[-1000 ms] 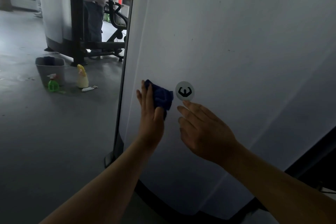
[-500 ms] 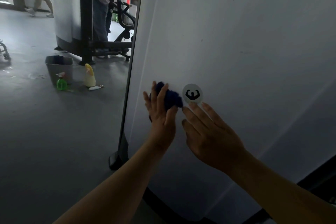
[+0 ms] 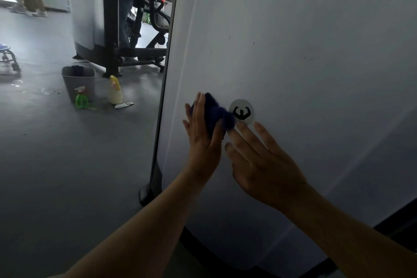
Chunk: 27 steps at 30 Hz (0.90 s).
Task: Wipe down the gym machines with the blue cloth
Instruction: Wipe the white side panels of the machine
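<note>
My left grip (image 3: 203, 133) lies flat, fingers straight, pressing the cloth (image 3: 217, 113) against the white panel (image 3: 293, 52), touching the round sticker (image 3: 242, 111) on its left. My right grip (image 3: 259, 160) is spread, holding nothing, fingertips on the panel just below the sticker.

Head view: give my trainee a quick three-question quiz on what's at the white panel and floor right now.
1. True or false: the left hand presses the blue cloth against the white panel.
2. Where is the round sticker? A) left of the cloth B) just right of the cloth C) lying beside the bottles
3. Fill in: the green spray bottle stands on the floor in front of the grey ___.
Key: 1 true; 2 B; 3 bin.
</note>
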Tool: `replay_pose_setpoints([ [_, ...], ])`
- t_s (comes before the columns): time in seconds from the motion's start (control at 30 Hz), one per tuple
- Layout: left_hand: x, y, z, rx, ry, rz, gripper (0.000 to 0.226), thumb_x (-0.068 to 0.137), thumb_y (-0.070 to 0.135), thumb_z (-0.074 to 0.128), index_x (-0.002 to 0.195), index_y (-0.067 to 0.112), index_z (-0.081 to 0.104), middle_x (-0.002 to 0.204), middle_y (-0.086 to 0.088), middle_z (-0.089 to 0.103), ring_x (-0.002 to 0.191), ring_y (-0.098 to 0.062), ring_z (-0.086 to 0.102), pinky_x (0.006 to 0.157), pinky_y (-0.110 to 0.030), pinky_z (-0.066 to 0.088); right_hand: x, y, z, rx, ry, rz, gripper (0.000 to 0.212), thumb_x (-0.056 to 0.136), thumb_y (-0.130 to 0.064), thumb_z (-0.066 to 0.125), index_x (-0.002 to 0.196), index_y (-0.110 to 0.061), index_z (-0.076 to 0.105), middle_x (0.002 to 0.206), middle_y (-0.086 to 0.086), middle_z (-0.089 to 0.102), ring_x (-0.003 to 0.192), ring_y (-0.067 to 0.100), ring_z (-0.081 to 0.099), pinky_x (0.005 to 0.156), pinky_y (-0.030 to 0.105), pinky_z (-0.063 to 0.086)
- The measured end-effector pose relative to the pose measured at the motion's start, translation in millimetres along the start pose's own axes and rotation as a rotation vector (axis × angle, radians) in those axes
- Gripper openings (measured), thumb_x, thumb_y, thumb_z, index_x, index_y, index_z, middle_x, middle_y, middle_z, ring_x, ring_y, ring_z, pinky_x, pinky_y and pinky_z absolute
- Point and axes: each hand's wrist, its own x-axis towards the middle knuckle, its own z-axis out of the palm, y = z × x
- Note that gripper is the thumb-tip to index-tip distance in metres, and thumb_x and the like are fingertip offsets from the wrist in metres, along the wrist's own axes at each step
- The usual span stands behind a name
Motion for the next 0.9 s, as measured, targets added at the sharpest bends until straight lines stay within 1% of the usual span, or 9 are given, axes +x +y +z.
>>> replay_pose_setpoints([
  [0.17,-18,-71,-13,-0.139,0.337,-0.587,0.066,0.100,0.070,0.041,0.160,0.043,0.038,0.175,0.004,0.028,0.164,-0.024,0.026,0.133,-0.063,0.016,-1,-2,2,0.004,0.036,0.011,0.041,0.106,-0.022,0.050,0.142,-0.004,0.060,0.165,0.026,0.044,0.161,0.045,0.028,0.128,0.064,0.026],
  [0.23,-8,-44,-10,-0.123,0.296,-0.536,0.056,0.101,0.072,0.040,0.152,0.048,0.041,0.176,0.008,0.024,0.166,-0.022,0.017,0.135,-0.061,0.012,-1,-2,3,0.005,0.039,0.012,0.042,0.107,-0.023,0.050,0.142,-0.003,0.061,0.165,0.026,0.044,0.161,0.045,0.028,0.128,0.064,0.026],
  [0.37,14,0,-2,-0.035,0.110,-0.122,0.062,0.114,0.050,0.042,0.169,0.051,0.014,0.180,0.023,0.002,0.166,-0.003,-0.013,0.135,-0.042,-0.001,-2,-1,5,-0.015,0.004,-0.008,0.046,0.110,-0.026,0.048,0.146,0.000,0.058,0.166,0.030,0.040,0.162,0.048,0.025,0.127,0.066,0.026],
  [0.43,13,-16,-5,-0.086,0.146,-0.077,0.060,0.115,0.043,0.047,0.169,0.046,0.021,0.180,0.015,0.017,0.168,-0.008,0.004,0.136,-0.042,0.011,-2,-1,6,-0.014,-0.003,-0.009,0.046,0.109,-0.026,0.048,0.146,0.000,0.058,0.167,0.030,0.039,0.162,0.048,0.024,0.126,0.067,0.026],
  [0.53,2,-53,-16,-0.321,0.319,-0.368,0.046,0.113,0.043,0.053,0.158,0.044,0.040,0.161,0.010,0.047,0.147,0.001,0.047,0.130,-0.043,0.033,-2,-2,5,-0.001,0.016,0.012,0.043,0.106,-0.024,0.051,0.141,-0.003,0.061,0.166,0.027,0.042,0.162,0.046,0.027,0.127,0.065,0.028],
  [0.6,1,-57,-21,-0.307,0.365,-0.511,0.041,0.105,0.058,0.055,0.145,0.060,0.047,0.159,0.010,0.048,0.145,-0.003,0.049,0.131,-0.048,0.033,-1,-3,4,0.006,0.022,0.011,0.042,0.105,-0.023,0.052,0.140,-0.003,0.062,0.166,0.027,0.042,0.161,0.046,0.028,0.126,0.065,0.028],
  [0.67,9,-33,-18,-0.263,0.347,-0.372,0.043,0.106,0.046,0.054,0.139,0.073,0.047,0.160,0.005,0.049,0.149,-0.012,0.049,0.131,-0.050,0.033,-1,-2,4,0.009,0.012,0.009,0.043,0.107,-0.024,0.051,0.142,-0.002,0.061,0.166,0.028,0.041,0.161,0.047,0.028,0.126,0.066,0.028],
  [0.8,29,9,-14,-0.042,0.180,0.003,0.064,0.111,0.002,0.047,0.161,0.041,0.047,0.177,0.006,0.027,0.165,-0.010,0.021,0.126,-0.013,0.026,-2,0,5,-0.002,-0.040,-0.008,0.050,0.109,-0.031,0.047,0.148,-0.002,0.057,0.168,0.029,0.038,0.162,0.047,0.024,0.128,0.066,0.023],
  [0.9,21,-24,-23,-0.045,0.248,-0.106,0.057,0.111,0.005,0.046,0.161,0.030,0.052,0.174,0.011,0.034,0.160,0.002,0.028,0.124,-0.011,0.029,-2,-1,3,-0.003,-0.010,0.007,0.046,0.107,-0.027,0.050,0.144,-0.002,0.060,0.167,0.028,0.040,0.161,0.046,0.027,0.128,0.065,0.026],
])
